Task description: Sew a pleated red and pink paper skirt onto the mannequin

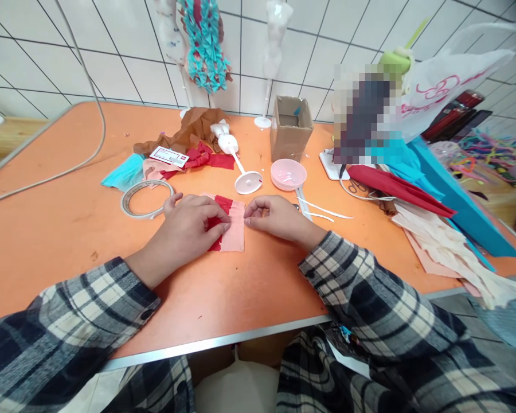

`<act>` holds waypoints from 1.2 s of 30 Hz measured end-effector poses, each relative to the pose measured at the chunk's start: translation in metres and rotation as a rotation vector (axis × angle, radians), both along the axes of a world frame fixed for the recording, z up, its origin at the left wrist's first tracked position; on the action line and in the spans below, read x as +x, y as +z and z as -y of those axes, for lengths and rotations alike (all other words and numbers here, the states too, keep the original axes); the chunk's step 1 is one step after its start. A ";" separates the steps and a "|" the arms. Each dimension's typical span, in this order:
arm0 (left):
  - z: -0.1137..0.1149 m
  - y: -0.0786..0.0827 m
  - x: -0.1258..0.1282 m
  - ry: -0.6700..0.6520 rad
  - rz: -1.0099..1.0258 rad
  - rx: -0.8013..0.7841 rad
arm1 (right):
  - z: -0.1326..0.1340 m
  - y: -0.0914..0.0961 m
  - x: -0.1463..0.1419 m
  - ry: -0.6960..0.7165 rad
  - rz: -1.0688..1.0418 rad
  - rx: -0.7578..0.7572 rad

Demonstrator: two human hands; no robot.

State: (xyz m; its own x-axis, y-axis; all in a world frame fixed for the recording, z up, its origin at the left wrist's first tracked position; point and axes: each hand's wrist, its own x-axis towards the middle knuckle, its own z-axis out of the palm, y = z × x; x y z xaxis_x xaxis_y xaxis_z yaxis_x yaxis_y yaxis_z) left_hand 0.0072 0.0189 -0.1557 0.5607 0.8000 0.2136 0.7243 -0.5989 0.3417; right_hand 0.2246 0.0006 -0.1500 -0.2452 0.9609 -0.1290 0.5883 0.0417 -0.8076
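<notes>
A small stack of pink and red paper pieces (233,229) lies on the orange table (69,229) in front of me. My left hand (189,225) rests on its left side, fingers curled and pressing the red piece down onto the pink one. My right hand (272,217) sits at the stack's right edge, fingers pinched together on the paper's upper right corner. Both sleeves are plaid.
A tape roll (143,198) lies left of my hands. Behind are crumpled brown, red and teal papers (189,143), a toppled white stand (241,172), a pink bowl (288,174), a cardboard box (290,127), scissors (356,188), and paper sheets (438,235) at right.
</notes>
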 end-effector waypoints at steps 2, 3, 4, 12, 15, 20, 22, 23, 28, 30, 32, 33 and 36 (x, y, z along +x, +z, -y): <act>0.000 -0.001 0.000 -0.008 -0.002 -0.004 | 0.005 -0.001 -0.001 0.048 0.084 0.155; 0.000 -0.002 0.000 -0.011 -0.003 -0.006 | 0.007 -0.001 -0.002 0.074 0.141 0.234; 0.001 -0.002 0.000 -0.013 -0.006 -0.008 | 0.009 -0.002 -0.004 0.097 0.199 0.301; 0.003 -0.001 -0.001 -0.037 -0.037 0.013 | 0.014 0.001 -0.008 0.095 0.427 0.370; 0.005 -0.001 -0.001 -0.046 -0.040 0.044 | 0.013 0.000 -0.007 0.136 0.446 0.361; 0.008 0.000 0.002 -0.087 -0.060 0.111 | 0.014 -0.001 -0.007 0.120 0.385 0.335; 0.008 0.000 0.004 -0.088 -0.069 0.119 | 0.015 0.000 -0.008 0.094 0.366 0.313; 0.008 0.001 0.005 -0.085 -0.070 0.118 | 0.016 0.001 -0.008 0.086 0.364 0.306; 0.009 0.003 0.007 -0.102 -0.077 0.087 | 0.017 0.003 -0.010 0.102 0.429 0.289; 0.010 0.004 0.007 -0.097 -0.085 0.082 | 0.017 0.003 -0.011 0.121 0.440 0.287; 0.011 0.005 0.007 -0.091 -0.093 0.078 | 0.017 0.002 -0.011 0.104 0.430 0.287; 0.012 0.006 0.007 -0.090 -0.096 0.075 | 0.017 0.001 -0.012 0.087 0.421 0.286; 0.012 0.006 0.007 -0.091 -0.100 0.065 | 0.017 0.000 -0.012 0.068 0.404 0.281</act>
